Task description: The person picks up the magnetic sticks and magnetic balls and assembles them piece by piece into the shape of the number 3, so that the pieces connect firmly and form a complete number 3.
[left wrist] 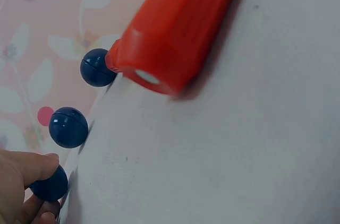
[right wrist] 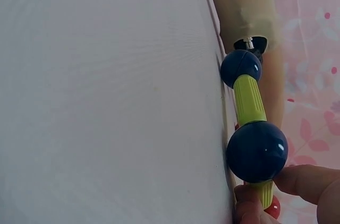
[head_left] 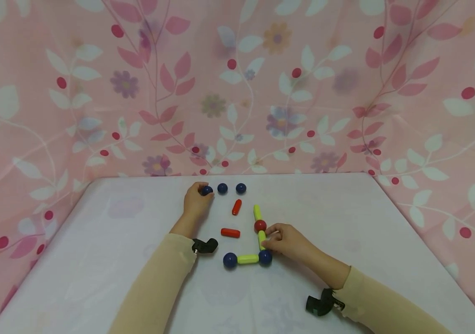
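The right hand [head_left: 288, 242] is nearest, its fingers pinched together on a yellow-green rod [head_left: 261, 239] that stands in a small built chain near the middle of the table [head_left: 367, 232]. The rod's near end meets a dark blue ball [head_left: 265, 257], and from that ball a second yellow-green rod [head_left: 247, 259] runs left to another blue ball [head_left: 230, 260], making a corner. In the right wrist view the fingertips [right wrist: 303, 179] sit just behind the corner ball [right wrist: 257, 151], touching the held rod. The far end of the held rod joins a red ball [head_left: 260, 226], and a third yellow-green rod [head_left: 257, 212] goes on from it toward the far edge.

Left of the chain, a red rod [head_left: 230, 233] lies loose on the table, and a second red rod [head_left: 237, 207] lies a little farther on, tilted.

Farther still, close to the far edge, the left hand [head_left: 196, 202] curls its fingers round a blue ball [head_left: 207, 190], the leftmost of three in a row. The middle ball [head_left: 222, 188] and the right ball [head_left: 241, 188] sit apart from it and from each other. The left wrist view shows the thumb [left wrist: 29, 168] pressed on the gripped ball [left wrist: 50, 184].

Behind the far edge hangs a pink flowered curtain [head_left: 237, 83].
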The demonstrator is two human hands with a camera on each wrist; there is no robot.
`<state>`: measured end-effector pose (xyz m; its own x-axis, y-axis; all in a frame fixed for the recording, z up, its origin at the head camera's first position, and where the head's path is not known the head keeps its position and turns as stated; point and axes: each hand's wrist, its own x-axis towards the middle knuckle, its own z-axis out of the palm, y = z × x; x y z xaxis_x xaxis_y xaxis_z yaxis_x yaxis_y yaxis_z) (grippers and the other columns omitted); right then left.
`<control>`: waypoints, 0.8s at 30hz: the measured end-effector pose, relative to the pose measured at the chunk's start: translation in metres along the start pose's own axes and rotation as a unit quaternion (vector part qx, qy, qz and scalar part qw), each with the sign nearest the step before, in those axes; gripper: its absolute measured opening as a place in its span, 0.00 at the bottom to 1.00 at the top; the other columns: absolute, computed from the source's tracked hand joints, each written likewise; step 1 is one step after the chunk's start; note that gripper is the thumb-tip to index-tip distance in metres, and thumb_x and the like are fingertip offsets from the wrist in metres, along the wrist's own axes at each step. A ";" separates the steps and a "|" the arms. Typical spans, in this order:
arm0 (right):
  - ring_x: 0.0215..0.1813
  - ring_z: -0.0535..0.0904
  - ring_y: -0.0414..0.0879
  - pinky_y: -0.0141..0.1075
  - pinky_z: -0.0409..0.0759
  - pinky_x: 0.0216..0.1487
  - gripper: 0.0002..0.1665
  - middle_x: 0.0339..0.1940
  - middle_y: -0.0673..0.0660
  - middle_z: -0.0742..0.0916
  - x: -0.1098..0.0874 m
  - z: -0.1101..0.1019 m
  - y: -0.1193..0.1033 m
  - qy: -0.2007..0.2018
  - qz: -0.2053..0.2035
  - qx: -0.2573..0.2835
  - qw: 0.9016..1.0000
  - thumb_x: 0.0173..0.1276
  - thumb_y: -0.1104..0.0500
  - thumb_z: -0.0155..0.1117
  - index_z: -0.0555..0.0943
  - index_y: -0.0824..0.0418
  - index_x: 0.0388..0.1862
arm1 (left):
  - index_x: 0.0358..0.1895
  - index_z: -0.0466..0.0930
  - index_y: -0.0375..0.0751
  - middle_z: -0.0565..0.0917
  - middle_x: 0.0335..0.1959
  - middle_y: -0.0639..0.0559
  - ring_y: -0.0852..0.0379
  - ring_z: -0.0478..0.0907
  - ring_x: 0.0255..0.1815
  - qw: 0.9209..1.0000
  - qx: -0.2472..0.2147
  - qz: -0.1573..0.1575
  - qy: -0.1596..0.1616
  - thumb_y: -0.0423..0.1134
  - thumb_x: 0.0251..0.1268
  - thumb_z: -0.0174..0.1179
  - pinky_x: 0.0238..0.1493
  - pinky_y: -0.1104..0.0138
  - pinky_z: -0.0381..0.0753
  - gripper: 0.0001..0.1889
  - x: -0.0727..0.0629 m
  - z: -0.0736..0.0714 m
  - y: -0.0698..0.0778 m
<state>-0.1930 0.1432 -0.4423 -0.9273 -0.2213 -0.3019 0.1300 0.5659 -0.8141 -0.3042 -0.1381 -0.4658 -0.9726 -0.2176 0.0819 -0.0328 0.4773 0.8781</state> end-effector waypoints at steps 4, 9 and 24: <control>0.30 0.79 0.44 0.35 0.79 0.33 0.20 0.25 0.52 0.86 0.000 0.000 0.000 -0.006 0.001 0.003 1.000 0.64 0.58 0.73 0.79 0.64 0.51 | 0.58 0.77 0.37 0.81 0.51 0.39 0.45 0.75 0.52 1.000 0.001 -0.007 0.004 0.38 0.67 0.65 0.58 0.55 0.72 0.19 -0.002 0.000 -0.001; 0.30 0.80 0.44 0.35 0.80 0.34 0.20 0.25 0.53 0.86 0.002 -0.001 -0.001 -0.014 0.000 0.002 1.000 0.64 0.57 0.74 0.79 0.64 0.51 | 0.58 0.78 0.38 0.81 0.48 0.40 0.47 0.76 0.49 1.000 -0.002 -0.012 0.009 0.41 0.67 0.65 0.53 0.57 0.74 0.19 -0.003 -0.001 -0.001; 0.32 0.80 0.46 0.35 0.79 0.35 0.18 0.34 0.54 0.85 0.013 -0.019 -0.010 -0.005 -0.004 -0.045 0.999 0.68 0.54 0.69 0.81 0.63 0.52 | 0.57 0.79 0.40 0.80 0.53 0.42 0.48 0.75 0.53 0.996 -0.085 -0.013 0.008 0.45 0.67 0.65 0.53 0.58 0.75 0.20 -0.008 -0.003 0.007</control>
<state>-0.2131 0.1503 -0.4288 -0.9247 -0.2330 -0.3009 0.0903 0.6338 -0.7682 -0.2955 -0.1356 -0.4594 -0.9682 -0.2415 0.0651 -0.0165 0.3215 0.9468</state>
